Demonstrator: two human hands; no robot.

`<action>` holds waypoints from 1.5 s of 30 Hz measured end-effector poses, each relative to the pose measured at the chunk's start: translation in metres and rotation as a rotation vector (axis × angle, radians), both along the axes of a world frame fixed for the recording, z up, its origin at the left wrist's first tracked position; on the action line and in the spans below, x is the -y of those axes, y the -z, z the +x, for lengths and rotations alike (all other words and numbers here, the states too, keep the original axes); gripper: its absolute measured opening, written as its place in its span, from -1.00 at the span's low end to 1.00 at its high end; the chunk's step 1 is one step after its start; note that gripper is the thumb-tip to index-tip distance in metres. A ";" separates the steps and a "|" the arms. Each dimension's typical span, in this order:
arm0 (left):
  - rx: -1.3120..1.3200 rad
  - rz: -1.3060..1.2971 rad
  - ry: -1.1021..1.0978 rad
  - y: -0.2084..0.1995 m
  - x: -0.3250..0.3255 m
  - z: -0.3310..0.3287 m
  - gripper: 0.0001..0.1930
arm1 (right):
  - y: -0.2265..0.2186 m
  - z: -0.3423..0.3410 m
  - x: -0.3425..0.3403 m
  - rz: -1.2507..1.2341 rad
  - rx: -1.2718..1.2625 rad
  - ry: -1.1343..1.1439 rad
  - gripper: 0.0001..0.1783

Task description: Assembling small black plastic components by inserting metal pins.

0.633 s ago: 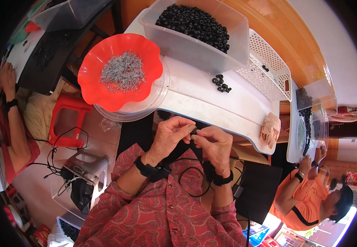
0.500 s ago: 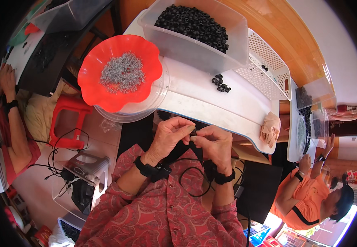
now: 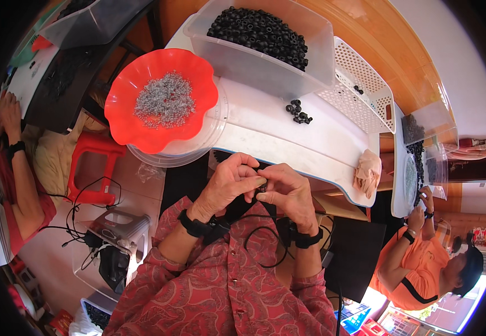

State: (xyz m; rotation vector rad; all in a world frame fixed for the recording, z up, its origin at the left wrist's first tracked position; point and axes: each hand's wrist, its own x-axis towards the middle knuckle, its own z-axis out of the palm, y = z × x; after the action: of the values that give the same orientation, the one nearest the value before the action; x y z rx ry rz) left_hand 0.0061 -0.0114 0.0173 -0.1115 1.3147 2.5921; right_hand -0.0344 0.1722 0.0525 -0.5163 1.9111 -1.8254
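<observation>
A red scalloped bowl of small silvery parts sits at the left of the white worktop, on a clear round lid. Below it, the left hand and right hand meet just off the worktop's near edge, fingers pinched together on a small black part, mostly hidden between the fingertips. Further right stands a clear tub of black rings, with a few loose rings beside it and a white perforated basket.
</observation>
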 end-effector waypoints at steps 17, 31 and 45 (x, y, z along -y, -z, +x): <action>-0.006 -0.060 -0.049 0.002 -0.002 0.001 -0.84 | 0.003 0.011 0.011 0.050 0.021 0.148 -0.67; -0.047 0.008 0.005 0.001 -0.007 0.005 -0.65 | 0.003 0.014 0.012 -0.029 0.092 0.184 -0.76; -0.341 -0.235 0.028 -0.005 -0.002 0.008 -0.38 | -0.004 0.019 0.011 0.003 -0.046 0.223 -0.82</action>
State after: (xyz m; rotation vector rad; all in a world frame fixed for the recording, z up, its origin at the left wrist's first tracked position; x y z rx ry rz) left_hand 0.0145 -0.0095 0.0221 0.3220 1.7186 2.4993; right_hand -0.0150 0.1612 0.0565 -0.3583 2.0735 -1.9619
